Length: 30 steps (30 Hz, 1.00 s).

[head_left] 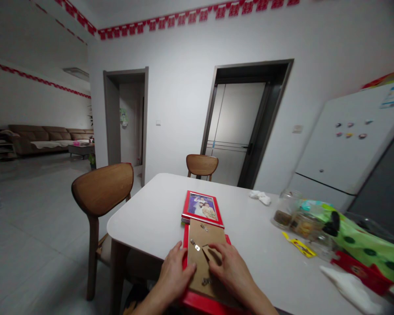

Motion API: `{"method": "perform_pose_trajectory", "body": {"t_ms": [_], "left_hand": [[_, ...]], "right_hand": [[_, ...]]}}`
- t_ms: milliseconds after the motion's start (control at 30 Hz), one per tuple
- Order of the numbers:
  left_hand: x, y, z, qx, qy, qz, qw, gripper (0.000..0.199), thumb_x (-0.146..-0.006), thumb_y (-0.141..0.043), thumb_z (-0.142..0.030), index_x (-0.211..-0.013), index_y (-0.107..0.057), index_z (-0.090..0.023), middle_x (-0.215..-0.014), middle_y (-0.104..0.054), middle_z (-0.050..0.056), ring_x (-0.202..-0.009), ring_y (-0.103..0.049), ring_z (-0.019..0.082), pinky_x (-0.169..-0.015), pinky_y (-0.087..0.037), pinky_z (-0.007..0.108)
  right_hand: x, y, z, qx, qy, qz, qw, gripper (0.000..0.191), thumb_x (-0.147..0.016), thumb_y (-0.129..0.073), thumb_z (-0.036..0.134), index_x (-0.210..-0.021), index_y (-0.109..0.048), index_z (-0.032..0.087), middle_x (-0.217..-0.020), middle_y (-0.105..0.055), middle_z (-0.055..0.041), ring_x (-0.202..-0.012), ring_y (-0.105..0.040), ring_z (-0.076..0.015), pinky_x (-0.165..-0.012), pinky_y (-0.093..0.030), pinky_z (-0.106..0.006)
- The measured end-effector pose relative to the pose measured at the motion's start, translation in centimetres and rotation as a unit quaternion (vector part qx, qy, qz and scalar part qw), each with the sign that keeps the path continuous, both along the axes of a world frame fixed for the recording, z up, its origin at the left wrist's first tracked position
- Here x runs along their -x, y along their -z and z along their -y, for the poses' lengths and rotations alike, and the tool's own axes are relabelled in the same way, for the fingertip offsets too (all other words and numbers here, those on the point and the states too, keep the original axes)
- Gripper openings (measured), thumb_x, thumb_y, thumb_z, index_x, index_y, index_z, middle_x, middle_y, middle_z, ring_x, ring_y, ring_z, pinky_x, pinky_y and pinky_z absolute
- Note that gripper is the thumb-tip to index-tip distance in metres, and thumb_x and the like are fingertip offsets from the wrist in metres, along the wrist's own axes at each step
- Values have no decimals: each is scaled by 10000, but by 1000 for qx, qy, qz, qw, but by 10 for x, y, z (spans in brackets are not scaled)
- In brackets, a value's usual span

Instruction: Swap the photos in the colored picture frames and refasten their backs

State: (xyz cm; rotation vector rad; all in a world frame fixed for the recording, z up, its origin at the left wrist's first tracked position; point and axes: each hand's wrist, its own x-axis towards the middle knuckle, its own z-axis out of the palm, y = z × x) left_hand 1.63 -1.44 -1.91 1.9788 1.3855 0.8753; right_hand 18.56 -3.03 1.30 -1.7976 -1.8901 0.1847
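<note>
Cardboard frame backing [205,232], light and stiff, suits an edge hold; left hand [174,272] and right hand [229,266] press on it, unclenched.

**Dim room, bowed edges**

We get soft, dim, even light, brightest on the white wall [184,96] and darker toward the corners. Shadows stay faint. The fridge [328,144] blurs at right, and the wide lens bends the red ceiling border [197,17].
</note>
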Motion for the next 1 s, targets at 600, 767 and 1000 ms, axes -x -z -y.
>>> {"method": "perform_pose_trajectory", "body": {"t_ms": [600, 767, 1000], "left_hand": [[101, 14, -61, 123, -86, 178, 972, 222, -649, -454, -318, -684, -558, -125, -632, -619, 43, -624, -581, 210, -555, -426, 283], [105, 4, -68, 63, -117, 74, 988, 388, -579, -553, -189, -947, -557, -66, -833, -622, 118, -907, -526, 303, -800, -358, 384], [35, -14, -8, 15, 8, 29, 999, 567, -644, -590, -286, -1174, -460, -131, -1232, -456, 105, -1146, -377, 242, -967, -256, 310]], "right_hand": [[-53, 32, 4, 77, 118, 52, 989, 484, -695, -409, 251, -1150, -452, 90, -1014, -593, -148, -892, -564, -225, -763, -391, -298], [-55, 30, 0, 86, 141, 1, 986, 535, -660, -412, 212, -1172, -423, 58, -893, -642, -140, -833, -589, -223, -701, -399, -276], [-53, 25, 5, 135, 132, -388, 902, 665, -665, -401, 267, -1277, -240, 64, -793, -667, -90, -618, -618, -186, -589, -448, -272]]}}
